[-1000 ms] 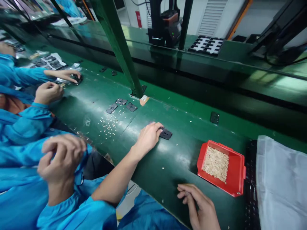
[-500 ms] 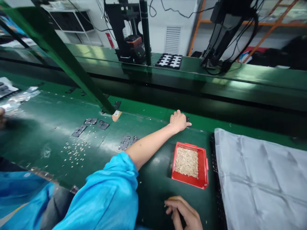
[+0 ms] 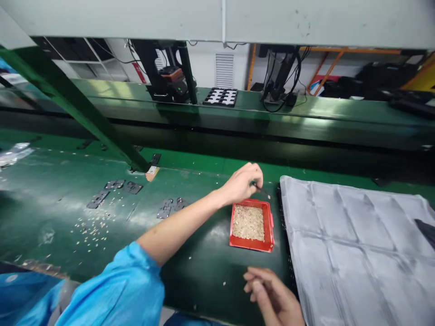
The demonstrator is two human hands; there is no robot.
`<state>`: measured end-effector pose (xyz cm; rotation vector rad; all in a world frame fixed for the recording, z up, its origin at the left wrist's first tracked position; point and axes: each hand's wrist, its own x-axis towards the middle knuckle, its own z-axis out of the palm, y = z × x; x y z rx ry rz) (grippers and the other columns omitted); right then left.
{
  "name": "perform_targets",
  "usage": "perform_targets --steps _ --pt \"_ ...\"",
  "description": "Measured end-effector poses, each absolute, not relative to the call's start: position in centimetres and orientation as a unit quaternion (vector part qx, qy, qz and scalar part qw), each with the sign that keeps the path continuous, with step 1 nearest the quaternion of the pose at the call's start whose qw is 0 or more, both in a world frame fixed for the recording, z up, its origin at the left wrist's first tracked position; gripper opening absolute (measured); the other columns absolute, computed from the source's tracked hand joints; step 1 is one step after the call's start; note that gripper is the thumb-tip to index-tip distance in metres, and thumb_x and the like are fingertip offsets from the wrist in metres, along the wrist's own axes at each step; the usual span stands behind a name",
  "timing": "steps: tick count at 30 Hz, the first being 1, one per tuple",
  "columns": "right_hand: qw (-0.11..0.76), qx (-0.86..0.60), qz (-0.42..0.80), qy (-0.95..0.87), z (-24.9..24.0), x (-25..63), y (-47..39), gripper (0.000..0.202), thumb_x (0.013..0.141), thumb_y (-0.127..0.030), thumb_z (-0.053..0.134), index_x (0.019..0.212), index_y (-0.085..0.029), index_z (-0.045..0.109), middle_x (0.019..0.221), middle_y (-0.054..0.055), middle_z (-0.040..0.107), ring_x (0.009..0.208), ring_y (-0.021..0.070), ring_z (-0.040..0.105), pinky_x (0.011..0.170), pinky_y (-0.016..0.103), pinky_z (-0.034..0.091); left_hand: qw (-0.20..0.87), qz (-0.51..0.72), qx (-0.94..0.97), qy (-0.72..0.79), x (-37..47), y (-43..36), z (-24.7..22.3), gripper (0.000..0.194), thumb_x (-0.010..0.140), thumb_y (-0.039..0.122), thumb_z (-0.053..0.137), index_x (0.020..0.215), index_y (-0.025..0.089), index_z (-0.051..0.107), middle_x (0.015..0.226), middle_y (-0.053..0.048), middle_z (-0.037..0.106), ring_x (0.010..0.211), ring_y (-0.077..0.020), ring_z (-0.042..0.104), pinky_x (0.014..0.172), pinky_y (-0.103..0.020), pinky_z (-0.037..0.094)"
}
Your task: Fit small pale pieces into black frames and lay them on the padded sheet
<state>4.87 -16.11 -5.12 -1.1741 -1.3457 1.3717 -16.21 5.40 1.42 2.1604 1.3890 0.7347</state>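
Observation:
My left hand (image 3: 243,183) is stretched out above the back of the red bin (image 3: 269,222), closed on a thin dark plate (image 3: 261,189) seen almost edge-on. A tiny pale piece shows by the plate's end. Small beige chips (image 3: 248,222) fill much of the bin. Nearer to me, over the green bench (image 3: 200,280), is my right hand (image 3: 272,294). Its fingers are curled with the thumb against them, and I cannot make out anything in them. Two black plates (image 3: 165,208) lie on the bench under my left forearm.
Grey padded sheeting (image 3: 340,235) covers the right side, its dark edge close to the bin. A slanted green post (image 3: 102,129) meets the bench at left. More black plates (image 3: 114,184) and scattered chips (image 3: 90,231) lie there. A person's blue sleeve (image 3: 30,299) is at lower left.
My left hand has drawn back from the bench's far strip towards the bin, lifting the dark plate. My right hand's fingers have shifted slightly. The view has tilted upwards and turned right.

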Motion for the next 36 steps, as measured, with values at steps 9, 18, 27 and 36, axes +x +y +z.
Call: perform_targets --steps 9,18,27,36 --pt "0.404 -0.414 0.709 -0.404 0.2 4.3 -12.2 0.038 0.090 -0.041 0.085 0.119 -0.023 0.069 0.080 -0.001 0.068 0.059 0.0114 0.065 0.050 0.019 0.053 0.293 0.436 0.793 0.310 -17.8 -9.7 3.8 0.021 0.096 0.003 0.058 0.095 0.018 0.073 0.115 -0.011 0.068 0.108 -0.0218 0.063 0.093 -0.038 0.054" --pt "0.514 -0.490 0.483 -0.512 -1.6 0.6 -15.0 0.028 0.095 -0.033 0.079 0.116 -0.019 0.066 0.095 0.007 0.078 0.078 0.0172 0.077 0.070 0.026 0.065 0.541 0.486 0.476 0.495 -15.5 -17.4 0.0 0.030 0.099 0.046 0.071 0.105 0.017 0.065 0.097 -0.007 0.071 0.086 -0.0183 0.066 0.076 -0.029 0.052" --pt "0.448 -0.364 0.295 -0.762 0.6 3.5 -12.7 0.029 0.094 -0.002 0.071 0.115 -0.022 0.074 0.110 0.007 0.075 0.101 0.0194 0.075 0.086 0.031 0.065 0.583 0.354 0.555 0.477 -18.1 -16.6 4.1 0.013 0.106 0.025 0.050 0.094 0.021 0.055 0.067 0.006 0.057 0.055 -0.0091 0.053 0.057 -0.021 0.041" --pt "0.429 -0.363 0.240 -0.792 1.5 3.7 -13.6 0.037 0.090 0.004 0.070 0.117 -0.021 0.076 0.105 0.006 0.078 0.090 0.0199 0.078 0.075 0.031 0.069 0.574 0.370 0.556 0.474 -18.4 -16.7 4.3 0.019 0.106 0.029 0.049 0.101 0.018 0.063 0.079 0.001 0.058 0.070 -0.0133 0.048 0.065 -0.026 0.040"
